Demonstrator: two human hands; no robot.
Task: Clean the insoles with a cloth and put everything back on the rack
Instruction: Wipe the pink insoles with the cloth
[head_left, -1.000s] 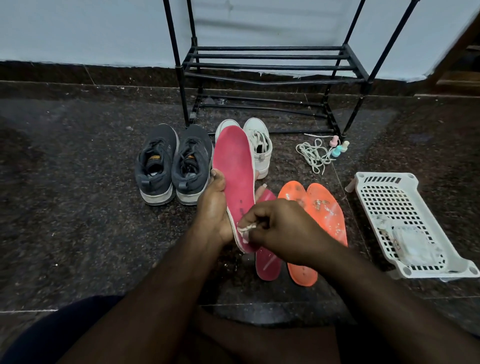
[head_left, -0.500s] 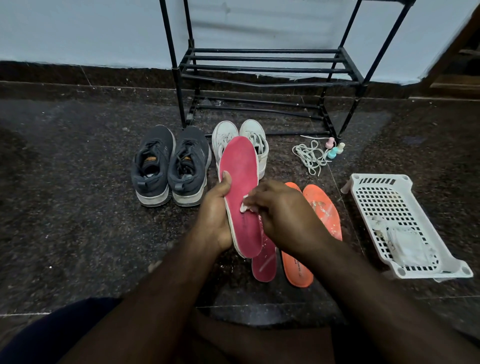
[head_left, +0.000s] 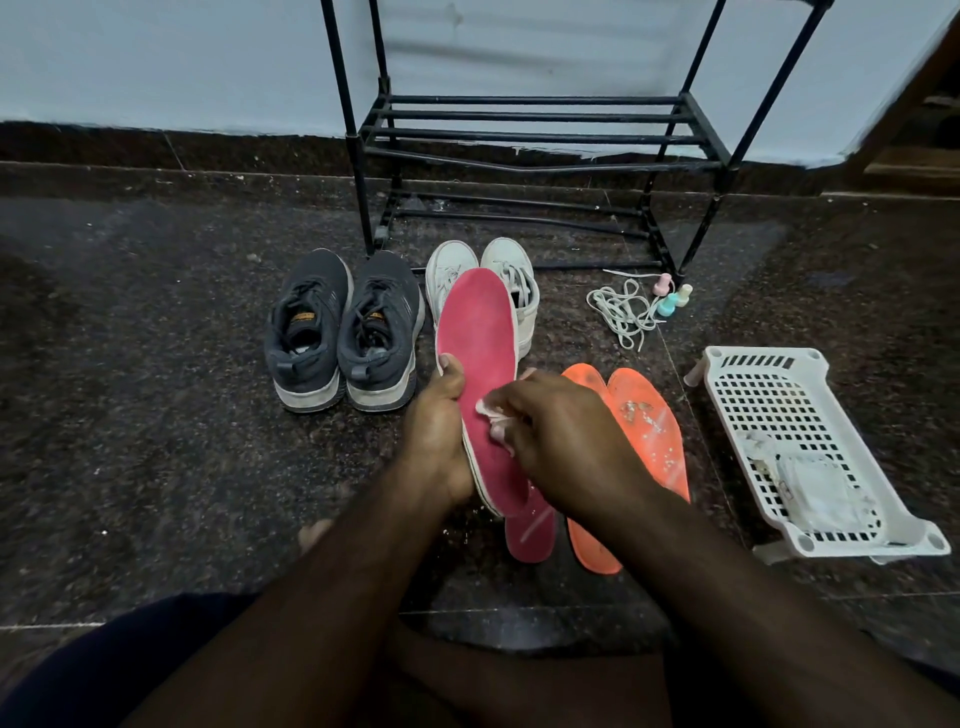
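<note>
Visibly scuffed pink insole, white-edged, upright in left hand.

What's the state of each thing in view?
Held pink insole: gripped by left hand, being wiped.
Cloth: pinched in right hand.
Other pink insole: on floor.
Orange insoles: on floor, dirty.
Rack: bare.
Laces: loose.

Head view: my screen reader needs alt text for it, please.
The left hand holds a pink insole while the right hand rubs it with a cloth. Shoes, three more insoles, laces and a white basket lie before a black rack.
</note>
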